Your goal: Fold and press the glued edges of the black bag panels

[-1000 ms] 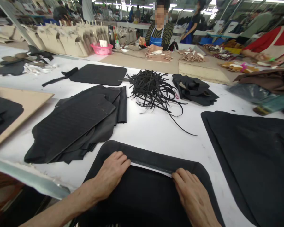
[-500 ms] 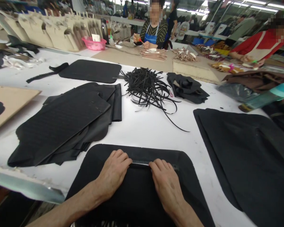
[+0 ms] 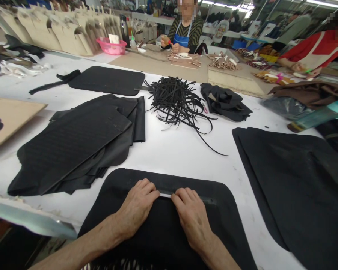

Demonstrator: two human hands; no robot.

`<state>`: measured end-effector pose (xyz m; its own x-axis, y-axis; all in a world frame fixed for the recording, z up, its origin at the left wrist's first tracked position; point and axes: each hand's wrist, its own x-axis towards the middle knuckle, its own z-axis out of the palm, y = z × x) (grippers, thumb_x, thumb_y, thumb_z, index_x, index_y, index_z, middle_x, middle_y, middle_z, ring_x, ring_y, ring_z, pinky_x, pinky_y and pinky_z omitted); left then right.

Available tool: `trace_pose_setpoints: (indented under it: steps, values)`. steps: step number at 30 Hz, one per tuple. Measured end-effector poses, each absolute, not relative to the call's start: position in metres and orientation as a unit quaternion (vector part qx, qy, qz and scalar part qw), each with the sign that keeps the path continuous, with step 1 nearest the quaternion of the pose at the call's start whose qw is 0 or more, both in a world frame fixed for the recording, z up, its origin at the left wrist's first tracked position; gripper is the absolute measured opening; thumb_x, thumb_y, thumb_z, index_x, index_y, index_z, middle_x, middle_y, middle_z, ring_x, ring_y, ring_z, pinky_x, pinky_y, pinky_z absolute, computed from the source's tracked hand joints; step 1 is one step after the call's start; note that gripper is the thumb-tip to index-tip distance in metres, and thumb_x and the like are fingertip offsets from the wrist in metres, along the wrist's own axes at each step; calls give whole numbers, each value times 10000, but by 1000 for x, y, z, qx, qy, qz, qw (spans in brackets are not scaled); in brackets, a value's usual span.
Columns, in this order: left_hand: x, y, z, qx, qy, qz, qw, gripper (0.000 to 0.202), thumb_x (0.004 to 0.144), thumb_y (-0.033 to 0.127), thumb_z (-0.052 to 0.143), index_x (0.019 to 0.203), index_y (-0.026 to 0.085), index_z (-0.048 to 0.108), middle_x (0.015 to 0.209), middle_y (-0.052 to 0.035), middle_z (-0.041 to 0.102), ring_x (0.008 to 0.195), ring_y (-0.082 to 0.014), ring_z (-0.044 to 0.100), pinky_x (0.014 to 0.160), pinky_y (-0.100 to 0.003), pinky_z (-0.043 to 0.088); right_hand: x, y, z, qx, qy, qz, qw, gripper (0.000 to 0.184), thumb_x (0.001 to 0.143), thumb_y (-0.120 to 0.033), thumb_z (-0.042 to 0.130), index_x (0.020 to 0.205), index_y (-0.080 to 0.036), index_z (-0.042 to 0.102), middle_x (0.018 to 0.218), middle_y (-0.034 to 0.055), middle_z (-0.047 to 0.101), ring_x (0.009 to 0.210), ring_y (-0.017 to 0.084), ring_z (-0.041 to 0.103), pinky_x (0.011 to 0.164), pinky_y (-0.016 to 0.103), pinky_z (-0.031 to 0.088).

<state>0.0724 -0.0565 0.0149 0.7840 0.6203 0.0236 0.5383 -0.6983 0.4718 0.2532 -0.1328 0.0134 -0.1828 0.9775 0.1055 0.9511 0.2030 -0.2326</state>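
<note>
A black panel with rounded corners (image 3: 163,232), of leather-like sheet, lies in front of me at the table's near edge. Across its upper part runs a folded edge, where a narrow white strip (image 3: 165,195) shows between my hands. My left hand (image 3: 139,206) grips this fold from the left, fingers curled together and thumb toward the middle. On the right side, my right hand (image 3: 190,210) is closed on the same fold, its fingertips bent over. The two thumbs are a short gap apart. What lies under the fingers is hidden.
Black sheets (image 3: 76,142) are piled at left, with a larger stack (image 3: 295,180) at right. Beyond lie a heap of black strips (image 3: 176,99), crumpled black pieces (image 3: 225,101) and a bottle (image 3: 321,114). Two people work across the table near a pink basket (image 3: 112,47).
My right hand has slid left along the fold, closer to my left hand, so less of the white strip shows. The view has shifted slightly.
</note>
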Motion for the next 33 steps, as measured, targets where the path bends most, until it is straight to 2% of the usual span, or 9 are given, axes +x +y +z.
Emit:
trace_pose_setpoints:
  steps: [7,12,17,25,33]
  values:
    - [68,-58,11,945,269,95,160,176,867,92,454,973,155,580,918,-55,552,854,-204,456,770,-346,432,257,-135,12,-592,-794,60,126,158,837,-76,549,962,-167,585,874,46,546,795,208,461,711,341,373]
    - [65,-57,14,976,193,48,89,246,841,40,434,1056,86,543,954,-98,568,867,-222,489,784,-360,451,262,-137,12,-563,-816,31,125,192,863,-70,487,1017,-143,576,872,61,557,787,203,474,718,333,395]
    - [66,-63,10,984,169,15,55,306,820,47,450,1118,70,515,1061,-129,559,954,-253,491,825,-373,452,254,-137,13,-555,-827,25,89,276,821,-76,558,1089,-140,552,926,66,557,803,208,480,737,342,407]
    - [61,-64,13,991,128,-2,27,378,832,34,386,1200,43,474,1120,-130,566,992,-249,510,898,-367,441,259,-139,12,-522,-846,30,107,289,842,-63,506,1126,-95,546,980,94,577,853,223,491,784,348,433]
    - [34,-57,23,992,120,-6,-42,472,761,-56,307,1146,79,544,1069,-125,616,945,-237,565,865,-352,454,300,-161,12,-519,-852,-39,60,330,817,8,442,1118,-64,555,967,104,594,858,235,520,783,361,450]
